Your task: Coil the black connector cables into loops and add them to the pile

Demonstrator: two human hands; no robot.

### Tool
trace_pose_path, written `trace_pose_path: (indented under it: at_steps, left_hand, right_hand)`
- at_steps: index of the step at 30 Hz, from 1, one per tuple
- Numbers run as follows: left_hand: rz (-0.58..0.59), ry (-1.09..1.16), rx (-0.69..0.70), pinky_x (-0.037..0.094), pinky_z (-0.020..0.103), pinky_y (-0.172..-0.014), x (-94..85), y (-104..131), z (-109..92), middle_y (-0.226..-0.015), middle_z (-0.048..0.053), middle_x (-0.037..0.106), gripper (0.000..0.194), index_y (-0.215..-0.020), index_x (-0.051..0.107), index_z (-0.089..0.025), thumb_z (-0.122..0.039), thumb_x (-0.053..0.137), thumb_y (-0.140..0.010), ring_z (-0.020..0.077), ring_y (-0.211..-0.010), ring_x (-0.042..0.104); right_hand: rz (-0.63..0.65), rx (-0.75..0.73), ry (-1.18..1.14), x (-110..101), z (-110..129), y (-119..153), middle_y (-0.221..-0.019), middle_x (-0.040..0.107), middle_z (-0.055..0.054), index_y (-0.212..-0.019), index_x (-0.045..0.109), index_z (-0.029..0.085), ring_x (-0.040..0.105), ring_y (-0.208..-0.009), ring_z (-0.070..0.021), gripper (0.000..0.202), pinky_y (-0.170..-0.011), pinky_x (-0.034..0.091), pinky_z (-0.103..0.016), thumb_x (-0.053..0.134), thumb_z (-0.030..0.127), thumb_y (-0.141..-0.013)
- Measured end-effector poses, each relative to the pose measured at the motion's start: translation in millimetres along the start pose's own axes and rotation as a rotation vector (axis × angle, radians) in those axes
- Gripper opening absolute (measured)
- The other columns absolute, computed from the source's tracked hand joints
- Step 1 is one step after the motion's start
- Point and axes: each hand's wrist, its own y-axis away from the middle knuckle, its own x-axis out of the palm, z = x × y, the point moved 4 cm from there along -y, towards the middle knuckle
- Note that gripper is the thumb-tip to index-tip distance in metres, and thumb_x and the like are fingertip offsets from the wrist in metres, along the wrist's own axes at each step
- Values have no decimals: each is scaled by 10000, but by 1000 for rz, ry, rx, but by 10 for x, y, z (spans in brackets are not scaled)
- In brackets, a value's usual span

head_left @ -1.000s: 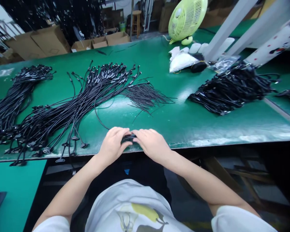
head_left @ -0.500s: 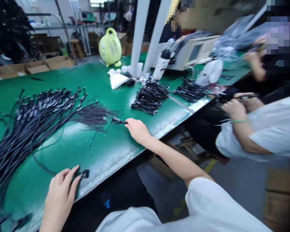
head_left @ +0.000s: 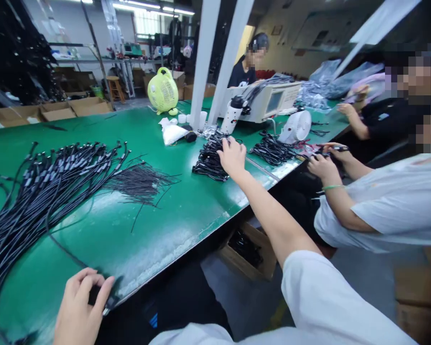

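Note:
My left hand is at the front edge of the green table, thumb and fingers closed around the end of a black cable. A dark connector sticks out beyond the thumb, blurred. My right hand reaches onto a pile of short black cables, its fingers curled on a black cable there; the fingertips are partly lost among the dark pieces. Long black cables with pale labels lie in a large bundle at the left. Beside them is a heap of thin black strips.
A second black cable pile, a white fan, a spotted bottle and a green fan stand farther back. White posts rise from the table. A co-worker's hands work at the right. Below is a box.
My right hand has carried the black cable piece from beside the thin strips to the pile at the right. My left hand has shifted slightly down and left with its cable. The view has tilted up.

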Motion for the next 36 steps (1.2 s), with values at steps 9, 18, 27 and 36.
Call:
trace_pose_path:
  at_steps: [9,18,27,36]
  left_hand:
    - [18,265,-119,503,420,-927,-169,311,-193,-1102,87,545,317,-1182,544,-220,-215,510,-867,206,-986,590]
    - [8,291,-54,459,386,-971,-345,1002,-174,-1178,93,575,189,-851,546,-206,-57,430,-843,211,-1131,550]
    - [-146,635,-351,452,313,-775,-724,1157,234,-1013,70,605,308,-1159,597,-217,-186,506,-867,171,-812,523]
    - [-188,1585,-409,273,153,-431,-1092,1259,243,-525,-85,224,261,-864,634,-123,-378,592,-903,60,-472,221]
  right_hand:
    - [167,-873,-664,-614,1908,1411,-1193,630,-105,-1223,591,203,609,-1064,-216,318,-902,506,-354,415,236,-961]
    - [249,-1510,-586,-729,3889,2235,-1437,453,-160,-1278,552,147,474,-1244,-260,384,-955,424,-396,419,91,-922]
    - [-14,-1694,-658,-1520,4288,2238,-866,584,-74,-1012,588,185,467,-787,-187,307,-760,356,-323,282,175,-995]
    - [206,-1041,-438,-1039,4225,727,-967,620,-145,-926,613,138,540,-895,-223,279,-769,408,-333,334,132,-927]
